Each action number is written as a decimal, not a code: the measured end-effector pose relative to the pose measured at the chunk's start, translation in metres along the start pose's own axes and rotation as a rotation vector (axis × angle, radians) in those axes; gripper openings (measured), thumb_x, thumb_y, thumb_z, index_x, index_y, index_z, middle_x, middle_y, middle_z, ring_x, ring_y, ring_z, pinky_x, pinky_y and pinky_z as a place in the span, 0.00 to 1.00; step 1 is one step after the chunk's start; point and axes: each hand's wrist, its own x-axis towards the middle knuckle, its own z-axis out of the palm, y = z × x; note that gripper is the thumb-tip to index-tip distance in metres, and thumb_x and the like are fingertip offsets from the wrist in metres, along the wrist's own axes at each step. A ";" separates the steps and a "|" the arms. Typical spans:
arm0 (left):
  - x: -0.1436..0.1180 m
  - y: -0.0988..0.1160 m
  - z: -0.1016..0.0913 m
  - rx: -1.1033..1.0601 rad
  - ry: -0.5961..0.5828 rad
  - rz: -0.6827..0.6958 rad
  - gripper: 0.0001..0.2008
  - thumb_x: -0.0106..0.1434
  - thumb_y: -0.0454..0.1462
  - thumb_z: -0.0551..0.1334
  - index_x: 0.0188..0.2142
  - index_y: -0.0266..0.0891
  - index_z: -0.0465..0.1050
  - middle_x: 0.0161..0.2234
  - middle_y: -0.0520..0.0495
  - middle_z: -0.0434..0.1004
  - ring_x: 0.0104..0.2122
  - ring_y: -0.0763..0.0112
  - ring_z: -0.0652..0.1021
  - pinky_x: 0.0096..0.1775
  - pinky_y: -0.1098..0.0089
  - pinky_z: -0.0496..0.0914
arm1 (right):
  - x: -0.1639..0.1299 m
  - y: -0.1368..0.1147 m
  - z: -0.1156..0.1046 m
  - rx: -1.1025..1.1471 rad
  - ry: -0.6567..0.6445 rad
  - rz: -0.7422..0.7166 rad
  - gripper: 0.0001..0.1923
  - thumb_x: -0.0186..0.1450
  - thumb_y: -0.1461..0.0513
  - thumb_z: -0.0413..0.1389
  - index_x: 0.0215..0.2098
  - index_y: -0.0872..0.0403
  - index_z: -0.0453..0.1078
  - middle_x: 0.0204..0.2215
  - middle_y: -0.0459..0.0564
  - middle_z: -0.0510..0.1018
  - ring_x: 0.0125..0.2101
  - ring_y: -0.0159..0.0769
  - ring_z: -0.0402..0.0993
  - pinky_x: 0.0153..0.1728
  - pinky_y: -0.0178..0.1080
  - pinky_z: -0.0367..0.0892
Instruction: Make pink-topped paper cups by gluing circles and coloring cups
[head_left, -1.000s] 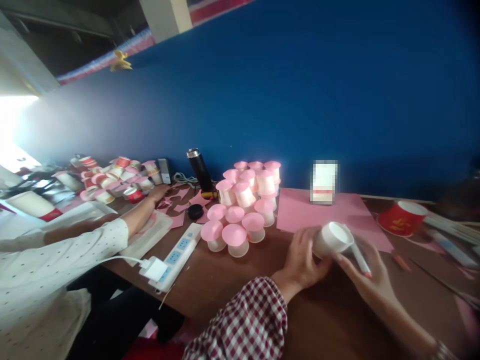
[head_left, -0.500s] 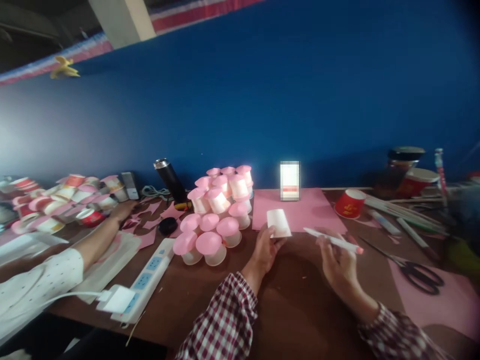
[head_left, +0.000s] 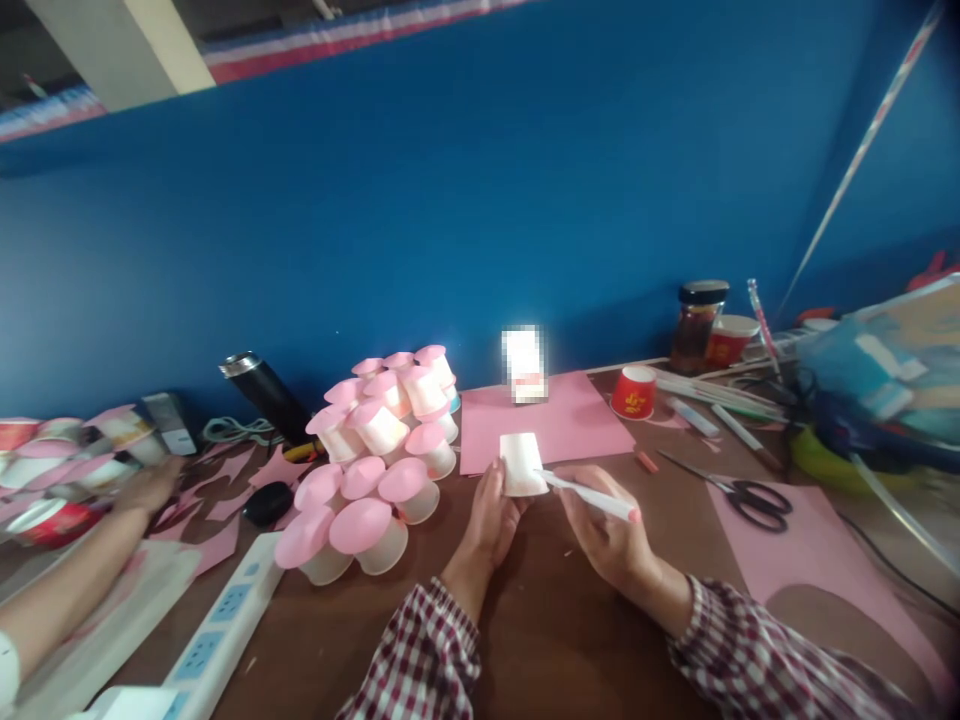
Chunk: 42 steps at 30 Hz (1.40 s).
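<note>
white paper cup (head_left: 523,464) upside down in left hand (head_left: 491,520), pen tip at its side.
left fingers wrap the cup above the table (head_left: 555,620); right hand (head_left: 611,535) pinches the white pen (head_left: 587,495), long axis slanting up-left toward the cup.

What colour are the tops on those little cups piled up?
Pink: the piled cups have pink tops, clearest in the head view.

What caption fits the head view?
Left hand holds a white paper cup; right hand puts a white marker to it.
</note>
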 end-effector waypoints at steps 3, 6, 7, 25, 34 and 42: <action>-0.002 -0.002 0.001 0.044 -0.044 0.043 0.19 0.60 0.48 0.60 0.43 0.35 0.71 0.43 0.42 0.75 0.43 0.63 0.76 0.48 0.61 0.68 | -0.003 0.005 0.002 -0.017 -0.002 0.002 0.07 0.65 0.62 0.51 0.41 0.52 0.69 0.33 0.51 0.77 0.34 0.39 0.75 0.36 0.42 0.72; -0.002 -0.004 0.000 0.095 -0.058 0.053 0.16 0.62 0.47 0.58 0.40 0.37 0.71 0.41 0.44 0.76 0.42 0.64 0.76 0.47 0.63 0.68 | -0.005 0.007 0.002 -0.018 -0.020 0.017 0.07 0.65 0.62 0.51 0.41 0.51 0.69 0.33 0.51 0.77 0.35 0.39 0.75 0.37 0.41 0.72; -0.002 -0.005 -0.001 0.114 -0.065 0.055 0.15 0.62 0.47 0.57 0.39 0.38 0.71 0.40 0.44 0.76 0.41 0.64 0.76 0.47 0.64 0.68 | -0.005 0.007 0.003 -0.017 -0.024 0.020 0.07 0.65 0.62 0.51 0.40 0.52 0.69 0.33 0.51 0.77 0.35 0.39 0.75 0.37 0.41 0.72; -0.005 -0.006 0.000 0.146 -0.130 0.078 0.12 0.64 0.43 0.56 0.37 0.36 0.70 0.33 0.49 0.71 0.34 0.72 0.72 0.40 0.70 0.67 | -0.004 0.007 0.002 -0.025 -0.037 0.001 0.06 0.66 0.64 0.50 0.39 0.53 0.68 0.32 0.51 0.75 0.33 0.37 0.73 0.35 0.39 0.70; -0.005 -0.006 -0.001 0.180 -0.051 0.054 0.15 0.59 0.48 0.61 0.35 0.37 0.71 0.32 0.49 0.72 0.33 0.70 0.71 0.38 0.69 0.66 | -0.004 0.007 0.003 0.000 -0.050 -0.019 0.06 0.66 0.66 0.50 0.40 0.53 0.67 0.31 0.49 0.73 0.31 0.35 0.71 0.34 0.38 0.68; -0.003 -0.008 -0.002 0.150 -0.128 0.085 0.12 0.63 0.44 0.57 0.35 0.37 0.69 0.32 0.49 0.70 0.34 0.71 0.70 0.40 0.69 0.66 | -0.004 0.007 0.003 -0.011 -0.015 -0.026 0.05 0.66 0.66 0.51 0.39 0.54 0.67 0.30 0.48 0.73 0.30 0.34 0.71 0.33 0.36 0.67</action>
